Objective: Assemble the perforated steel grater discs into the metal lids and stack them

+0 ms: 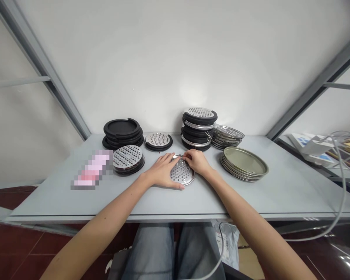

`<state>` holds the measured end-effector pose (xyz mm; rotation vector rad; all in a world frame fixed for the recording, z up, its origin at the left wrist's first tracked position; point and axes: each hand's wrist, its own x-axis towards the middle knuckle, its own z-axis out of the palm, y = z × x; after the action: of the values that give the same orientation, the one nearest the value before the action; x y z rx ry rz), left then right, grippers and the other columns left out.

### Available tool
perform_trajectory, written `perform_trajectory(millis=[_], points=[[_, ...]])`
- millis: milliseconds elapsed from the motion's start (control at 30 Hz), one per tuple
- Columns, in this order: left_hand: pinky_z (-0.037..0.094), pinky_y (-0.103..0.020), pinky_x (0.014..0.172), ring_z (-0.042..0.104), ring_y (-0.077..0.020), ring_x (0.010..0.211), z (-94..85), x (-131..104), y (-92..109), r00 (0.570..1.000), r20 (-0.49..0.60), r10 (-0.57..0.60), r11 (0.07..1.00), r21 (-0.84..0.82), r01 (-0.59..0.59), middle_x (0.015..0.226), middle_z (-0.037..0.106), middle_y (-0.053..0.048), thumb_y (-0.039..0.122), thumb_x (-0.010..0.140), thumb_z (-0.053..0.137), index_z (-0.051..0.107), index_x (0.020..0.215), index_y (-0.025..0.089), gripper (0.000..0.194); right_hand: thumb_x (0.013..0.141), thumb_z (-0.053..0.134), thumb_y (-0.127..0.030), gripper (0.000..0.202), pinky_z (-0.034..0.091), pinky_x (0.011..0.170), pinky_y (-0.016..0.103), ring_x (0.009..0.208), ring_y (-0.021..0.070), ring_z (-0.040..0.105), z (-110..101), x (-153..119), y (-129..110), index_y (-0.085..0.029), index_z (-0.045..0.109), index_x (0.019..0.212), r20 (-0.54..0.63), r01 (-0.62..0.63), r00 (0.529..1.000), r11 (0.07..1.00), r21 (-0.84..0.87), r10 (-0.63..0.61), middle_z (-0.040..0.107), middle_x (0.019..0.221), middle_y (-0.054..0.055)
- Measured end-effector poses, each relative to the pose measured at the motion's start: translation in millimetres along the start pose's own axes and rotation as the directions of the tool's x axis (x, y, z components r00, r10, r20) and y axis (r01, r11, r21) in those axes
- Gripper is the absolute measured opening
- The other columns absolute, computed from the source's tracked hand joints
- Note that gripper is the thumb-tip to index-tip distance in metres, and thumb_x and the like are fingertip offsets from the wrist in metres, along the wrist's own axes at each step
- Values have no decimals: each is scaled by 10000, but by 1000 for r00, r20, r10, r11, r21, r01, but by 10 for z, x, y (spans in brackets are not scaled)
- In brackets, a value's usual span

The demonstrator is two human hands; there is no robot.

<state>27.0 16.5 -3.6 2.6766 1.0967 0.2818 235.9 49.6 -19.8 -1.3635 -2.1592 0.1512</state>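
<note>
A round metal grater plate (pixel 182 173) lies on the table in front of me, its shiny raised holes facing up. My left hand (pixel 162 171) spans its left side, fingers at the upper rim and thumb by the lower rim, holding it against the table. At the upper right rim, my right hand (pixel 196 161) is closed in a pinch. Whatever sits between those fingertips is too small or hidden to name. Left of my hands stands a stack of grater discs (pixel 127 156) with dark pieces beneath.
Behind stand black rings (pixel 122 128), a grater in a black ring (pixel 158 140) and a tall stack of ringed graters (pixel 200 112). To the right are shiny metal graters (pixel 229 133) and olive-coloured round lids (pixel 246 161). A white cable (pixel 342 194) hangs at the table's right edge.
</note>
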Motion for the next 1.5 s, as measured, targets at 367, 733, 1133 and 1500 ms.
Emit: perform_trajectory(millis=[367, 733, 1133, 1500], points=[[181, -490, 1131, 153, -379, 1413, -5, -12, 22, 1000, 0, -18, 1000, 15, 18, 1541, 170, -182, 860, 553, 543, 197, 1485, 169, 1210, 808, 559, -123, 110, 380, 637, 250, 653, 152, 566, 0, -11, 1, -151, 652, 756, -38, -62, 997, 998, 24, 63, 669, 727, 56], [165, -480, 1133, 137, -361, 1423, 14, -3, -6, 1000, -6, -13, 1000, 6, 13, 1545, 155, -192, 848, 557, 556, 139, 1494, 165, 1232, 816, 579, -164, 92, 369, 609, 235, 611, 128, 528, -13, -31, 13, -165, 633, 742, -37, 2, 999, 988, 152, 4, 646, 692, 16], [167, -484, 1140, 165, -366, 1414, -12, -17, 28, 1000, -7, 0, 1000, 20, 0, 1539, 180, -191, 847, 559, 555, 202, 1483, 135, 1219, 820, 559, -127, 89, 380, 641, 247, 658, 149, 556, 26, -3, 17, -151, 629, 770, -14, -9, 1000, 1000, 26, 10, 653, 733, 50], [164, -494, 1141, 134, -378, 1418, -23, -25, 36, 1000, 8, -24, 1000, -19, 24, 1551, 151, -179, 827, 562, 584, 191, 1489, 147, 1214, 830, 550, -147, 86, 396, 671, 255, 696, 160, 563, -6, -26, -2, -156, 629, 799, -53, -7, 999, 999, 36, 9, 648, 754, 53]])
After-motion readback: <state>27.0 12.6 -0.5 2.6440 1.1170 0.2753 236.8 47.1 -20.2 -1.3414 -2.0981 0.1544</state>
